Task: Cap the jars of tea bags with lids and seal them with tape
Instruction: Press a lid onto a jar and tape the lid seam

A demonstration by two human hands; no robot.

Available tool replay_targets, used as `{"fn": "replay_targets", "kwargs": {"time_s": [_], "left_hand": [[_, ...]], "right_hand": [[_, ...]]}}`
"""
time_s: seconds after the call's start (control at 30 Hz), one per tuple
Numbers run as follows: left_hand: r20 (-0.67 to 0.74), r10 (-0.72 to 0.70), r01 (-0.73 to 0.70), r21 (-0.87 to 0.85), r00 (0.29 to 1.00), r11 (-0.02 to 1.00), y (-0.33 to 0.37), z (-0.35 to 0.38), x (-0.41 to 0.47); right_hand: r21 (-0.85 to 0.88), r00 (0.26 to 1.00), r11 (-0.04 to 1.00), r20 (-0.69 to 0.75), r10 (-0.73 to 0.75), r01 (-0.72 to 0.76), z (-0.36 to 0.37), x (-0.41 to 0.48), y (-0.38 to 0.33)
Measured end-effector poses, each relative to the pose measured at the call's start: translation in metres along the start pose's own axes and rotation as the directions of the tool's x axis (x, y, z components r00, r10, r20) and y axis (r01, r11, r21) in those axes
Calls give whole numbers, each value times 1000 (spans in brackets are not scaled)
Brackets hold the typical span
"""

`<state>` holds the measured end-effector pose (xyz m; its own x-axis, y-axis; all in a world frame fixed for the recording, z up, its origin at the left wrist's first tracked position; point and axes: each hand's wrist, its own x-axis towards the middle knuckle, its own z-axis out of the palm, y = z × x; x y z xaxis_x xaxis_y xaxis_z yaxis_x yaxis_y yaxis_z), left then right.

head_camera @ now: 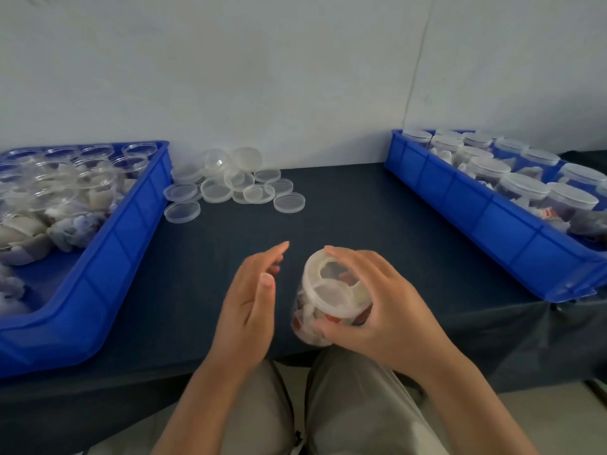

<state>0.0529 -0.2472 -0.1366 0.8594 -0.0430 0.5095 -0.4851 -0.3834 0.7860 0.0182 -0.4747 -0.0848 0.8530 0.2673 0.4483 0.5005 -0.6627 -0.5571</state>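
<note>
The right hand (391,310) held one jar (307,326) just above the front edge of the surface (361,224). Its fingers (348,256) curled over the lid (328,290) and its thumb pressed the side, probably to keep the lid seated. The jar was tilted toward the person, probably so the rim could be checked. The left hand (249,307) stood just beside the jar without touching it, fingers straight and holding nothing.

There were two blue bins. The left bin (131,231) held open jars (131,164) with tea bags, so it seemed to be the supply. At least eight rims showed there, but they blurred together. The right bin (460,198) held capped jars (522,187), so it seemed to be for finished work. About eleven showed, and the bin ran out of view.

Loose lids (215,191) lay in a heap at the back of the surface, between the bins and within reach of both hands. I counted about twelve, though some overlapped. I saw no tape roll, and I could not tell whether the held jar was already taped.
</note>
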Motion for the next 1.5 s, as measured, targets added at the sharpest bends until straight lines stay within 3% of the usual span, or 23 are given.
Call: {"fn": "replay_targets", "kwargs": {"time_s": [0.07, 0.13, 0.2, 0.33, 0.6, 0.73, 1.07, 1.33, 1.43, 1.5], "left_hand": [[36, -186, 180, 145, 982, 973, -16, -4, 2], [65, -275, 250, 262, 959, 932, -30, -3, 2], [97, -276, 240, 275, 956, 931, -36, -1, 1], [160, -279, 221, 306, 947, 926, -37, -2, -1], [163, -252, 204, 264, 954, 943, -30, -5, -1], [183, -238, 180, 288, 954, 941, -27, -6, 0], [198, -223, 166, 266, 955, 950, -24, -7, -1], [208, -216, 146, 308, 954, 940, -17, -4, 0], [215, -217, 140, 326, 952, 935, -19, -4, 0], [214, -221, 146, 318, 951, 937, -19, -5, 1]], "right_hand": [[-35, 996, 997, -60, 62, -64, -16, 3, 15], [-12, 978, 989, -150, 145, -149, -38, 9, 33], [-5, 951, 981, -247, 185, -192, -66, 19, 49], [-160, 916, 949, -346, 204, -272, -135, 53, 76], [-350, 825, 762, -384, 414, -545, -245, 115, 159], [-423, 790, 667, -352, 502, -613, -255, 121, 190], [-187, 663, 637, -273, 698, -748, -287, 128, 223], [-288, 643, 585, -184, 743, -758, -271, 107, 248], [-248, 625, 584, -146, 767, -773, -257, 100, 264], [-330, 638, 576, -122, 760, -748, -249, 98, 276]]}}
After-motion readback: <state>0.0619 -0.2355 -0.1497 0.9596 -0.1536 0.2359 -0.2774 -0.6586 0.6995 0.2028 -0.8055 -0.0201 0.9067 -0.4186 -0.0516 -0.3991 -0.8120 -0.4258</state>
